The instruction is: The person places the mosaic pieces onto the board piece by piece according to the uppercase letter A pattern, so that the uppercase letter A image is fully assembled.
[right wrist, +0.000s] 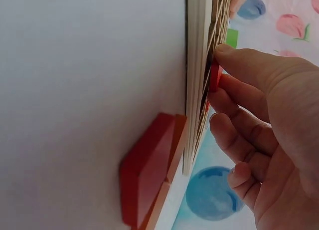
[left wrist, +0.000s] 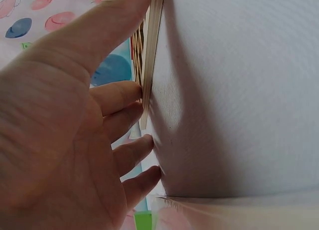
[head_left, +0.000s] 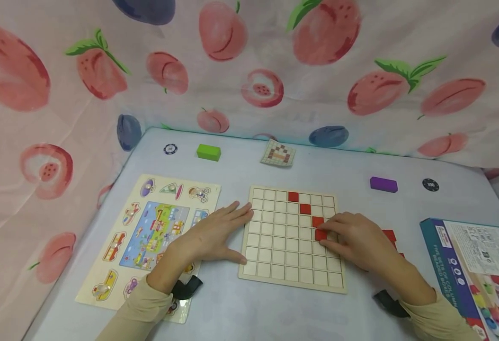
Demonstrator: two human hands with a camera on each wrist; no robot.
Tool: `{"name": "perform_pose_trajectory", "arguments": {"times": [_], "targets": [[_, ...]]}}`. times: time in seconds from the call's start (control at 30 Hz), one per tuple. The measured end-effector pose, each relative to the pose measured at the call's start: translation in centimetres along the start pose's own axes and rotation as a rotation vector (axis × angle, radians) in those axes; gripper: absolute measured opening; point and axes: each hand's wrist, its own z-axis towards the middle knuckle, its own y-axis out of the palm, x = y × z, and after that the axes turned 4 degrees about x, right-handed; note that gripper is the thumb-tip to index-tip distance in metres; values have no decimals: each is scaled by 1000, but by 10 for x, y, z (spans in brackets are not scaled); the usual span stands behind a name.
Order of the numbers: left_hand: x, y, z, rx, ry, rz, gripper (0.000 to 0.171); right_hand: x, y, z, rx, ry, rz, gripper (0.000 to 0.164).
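Observation:
A wooden grid board (head_left: 271, 272) lies in the middle of the table, with red square tiles in a diagonal line of its cells, such as the red tile (head_left: 293, 196) in the top row. My right hand (head_left: 358, 239) pinches another red tile (right wrist: 215, 76) between thumb and fingers, at a cell near the board's right side. Along the board's left edge rests my left hand (head_left: 211, 237), fingers spread, fingertips at the rim. More red tiles (right wrist: 154, 175) lie on the table right of the board, partly hidden by the right hand in the head view.
A picture puzzle board (head_left: 136, 187) lies at left, partly under the left arm. Behind the grid board sits a small pattern card (head_left: 278, 153). A green block (head_left: 209, 152), a purple block (head_left: 383, 184) and two round chips stand farther back. At right is a box (head_left: 462, 265).

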Motion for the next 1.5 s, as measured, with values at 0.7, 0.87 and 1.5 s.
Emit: {"name": "perform_pose_trajectory", "arguments": {"times": [0.7, 0.87, 1.5], "targets": [[0, -1, 3, 4, -3, 9, 112, 0, 1, 4, -20, 58, 42, 26], [-1, -1, 4, 2, -5, 7, 112, 0, 2, 4, -21, 75, 57, 27], [0, 1, 2, -10, -15, 10, 112, 25, -17, -24, -83, 245, 23, 33]]}}
